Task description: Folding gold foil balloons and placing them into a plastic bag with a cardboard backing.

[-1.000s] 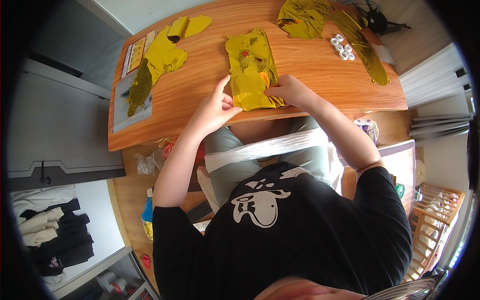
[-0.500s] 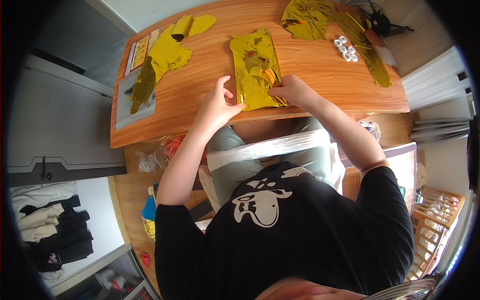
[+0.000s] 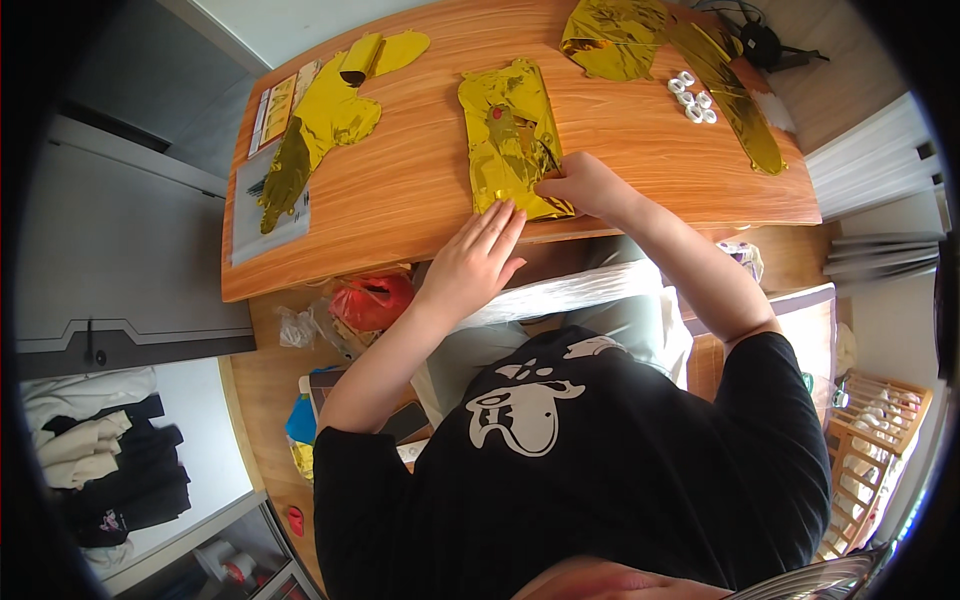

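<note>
A gold foil balloon [image 3: 512, 140], flat and folded into a long rectangle, lies on the wooden table in front of me. My left hand [image 3: 478, 255] rests with outstretched fingers on its near left edge, fingertips pressing the foil. At the near right side my right hand [image 3: 580, 188] is closed, with thumb and finger pinching the foil; its other fingers are curled out of sight. Creases and bright reflections cover the foil, and a small reddish spot shows in its upper part.
More flat gold foil balloons lie at the table's left [image 3: 340, 115], far right [image 3: 615, 40] and right edge [image 3: 740, 110]. Several small white rolls [image 3: 692, 98] sit at the right. A clear bag [image 3: 268, 205] and a printed card [image 3: 275, 110] lie left. White wrap [image 3: 570, 290] stretches across my lap.
My left hand has come down and right, from spread beside the foil's near left corner to lying on its near edge. My right hand stays nearly where it was, still pinching the foil.
</note>
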A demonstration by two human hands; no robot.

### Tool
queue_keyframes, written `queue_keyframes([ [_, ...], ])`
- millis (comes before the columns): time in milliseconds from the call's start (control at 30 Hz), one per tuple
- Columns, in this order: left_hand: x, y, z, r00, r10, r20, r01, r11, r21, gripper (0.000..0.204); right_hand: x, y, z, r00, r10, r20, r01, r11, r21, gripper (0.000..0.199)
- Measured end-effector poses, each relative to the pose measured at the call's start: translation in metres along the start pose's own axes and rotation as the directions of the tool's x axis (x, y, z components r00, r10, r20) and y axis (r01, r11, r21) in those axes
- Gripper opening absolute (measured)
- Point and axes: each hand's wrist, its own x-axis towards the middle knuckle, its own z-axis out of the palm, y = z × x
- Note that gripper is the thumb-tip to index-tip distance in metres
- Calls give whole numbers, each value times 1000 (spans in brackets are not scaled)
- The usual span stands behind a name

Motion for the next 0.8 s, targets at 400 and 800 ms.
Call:
queue_keyframes([
  [400,-1,1,5,1000,-1,-12,2,999,48,61,-41,-8,-4,997,-51,-58,68,938,341,37],
  [800,1,9,13,997,-63,-54,64,998,15,58,-77,19,40,785,-347,-514,351,932,-93,54],
])
